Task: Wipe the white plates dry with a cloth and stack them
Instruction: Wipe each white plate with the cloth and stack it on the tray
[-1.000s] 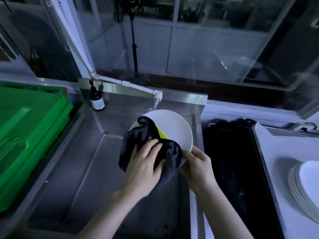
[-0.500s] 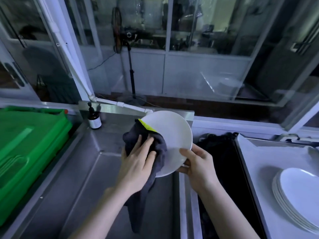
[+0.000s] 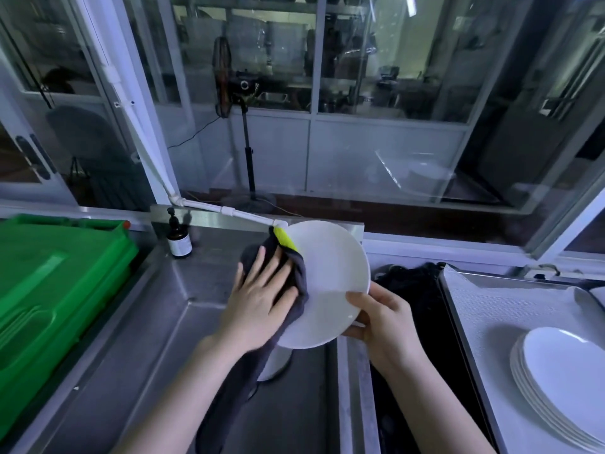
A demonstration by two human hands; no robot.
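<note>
The right hand (image 3: 379, 319) is gripping the white plate (image 3: 330, 267) by its near rim, fingers curled round it, holding it tilted. Just left of that hand, the left hand (image 3: 258, 303) is pressing the dark cloth (image 3: 299, 276) against the plate with its fingers spread flat. Well right of the right hand, the stacked plates (image 3: 563, 388) are lying on a tray (image 3: 484, 309). Beyond the left hand, a brown bottle (image 3: 179, 239) is standing.

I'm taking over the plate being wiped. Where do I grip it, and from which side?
Pinch the lower right rim of the white plate from the right, as the right hand does now. It is tilted up, and the dark cloth under the left hand covers its left edge, so the right rim is clear.
</note>
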